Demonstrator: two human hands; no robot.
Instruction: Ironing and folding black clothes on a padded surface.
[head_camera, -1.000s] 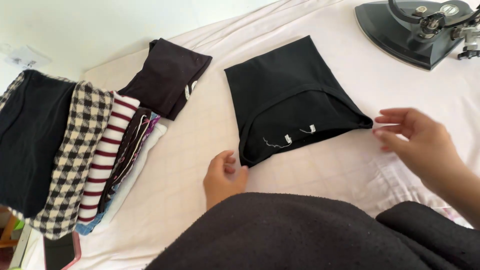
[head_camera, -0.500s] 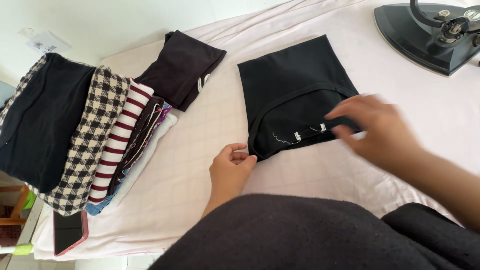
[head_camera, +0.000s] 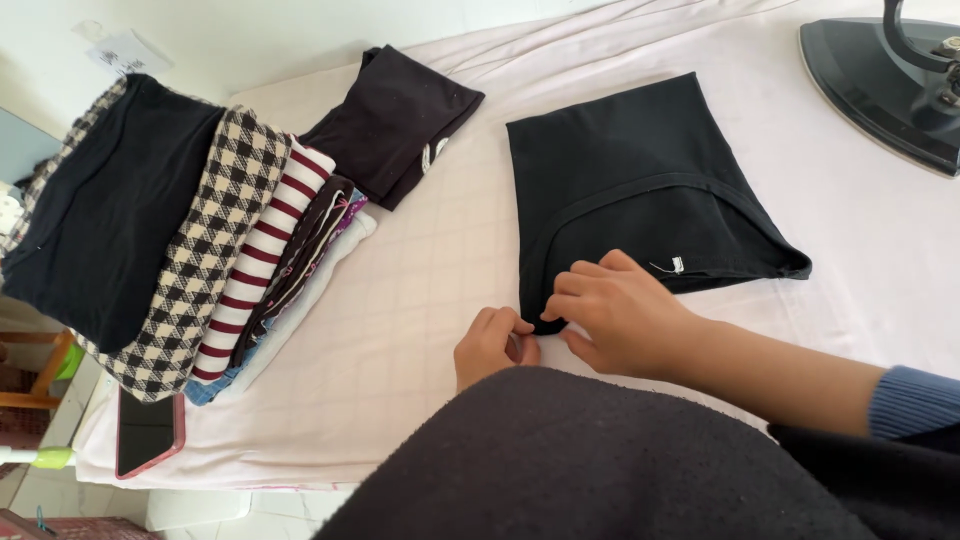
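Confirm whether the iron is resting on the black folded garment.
No: the iron sits on the pink cloth at the far right, apart from the black folded garment that both hands touch.

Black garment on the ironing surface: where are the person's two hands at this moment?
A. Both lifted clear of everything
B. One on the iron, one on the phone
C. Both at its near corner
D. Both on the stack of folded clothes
C. The left hand and right hand meet at the near corner of the black garment, fingers resting on its edge.
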